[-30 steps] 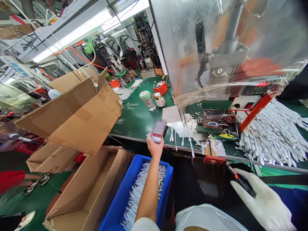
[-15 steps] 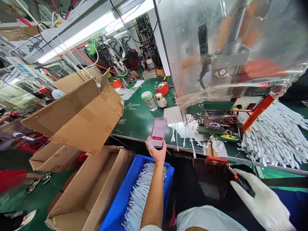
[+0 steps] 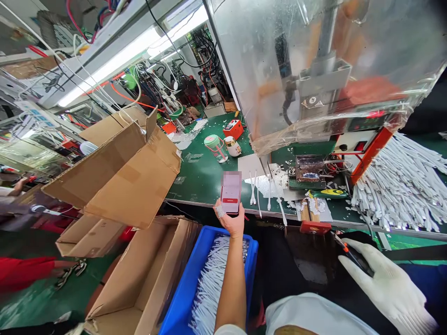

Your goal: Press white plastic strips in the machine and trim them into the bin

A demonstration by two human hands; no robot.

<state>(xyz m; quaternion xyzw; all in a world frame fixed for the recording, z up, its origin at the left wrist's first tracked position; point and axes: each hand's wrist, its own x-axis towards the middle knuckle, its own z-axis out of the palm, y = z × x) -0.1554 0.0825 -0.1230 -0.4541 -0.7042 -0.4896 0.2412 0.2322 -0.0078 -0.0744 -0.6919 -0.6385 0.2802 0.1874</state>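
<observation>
My left hand [image 3: 233, 222] is closed around the lower end of a smartphone [image 3: 231, 197], whose lit screen faces me above the bench edge. A see-through wrapping covers one of its fingers. On the right, my right hand [image 3: 384, 279], in a white glove, grips dark-handled pliers or cutters [image 3: 354, 256] with orange marks; their tip points at the red block [image 3: 314, 227] on the bench edge. Several white cable-like strips [image 3: 268, 193] lie across the edge between my hands. Beneath my left forearm is a blue bin [image 3: 179, 293] filled with white strips [image 3: 209, 284].
A machine with a clear plastic shield [image 3: 265, 111] stands at right, beside a large pile of white strips [image 3: 394, 190]. Cardboard boxes [image 3: 139, 181] crowd the left. A jar [image 3: 216, 149], a white cup [image 3: 232, 146] and an orange box [image 3: 233, 129] stand on the green bench [image 3: 195, 179].
The view has shifted slightly, so the boxes and blue bin appear further right. Both hands keep their holds on the phone and the tool. A person in red at far left shows further into view.
</observation>
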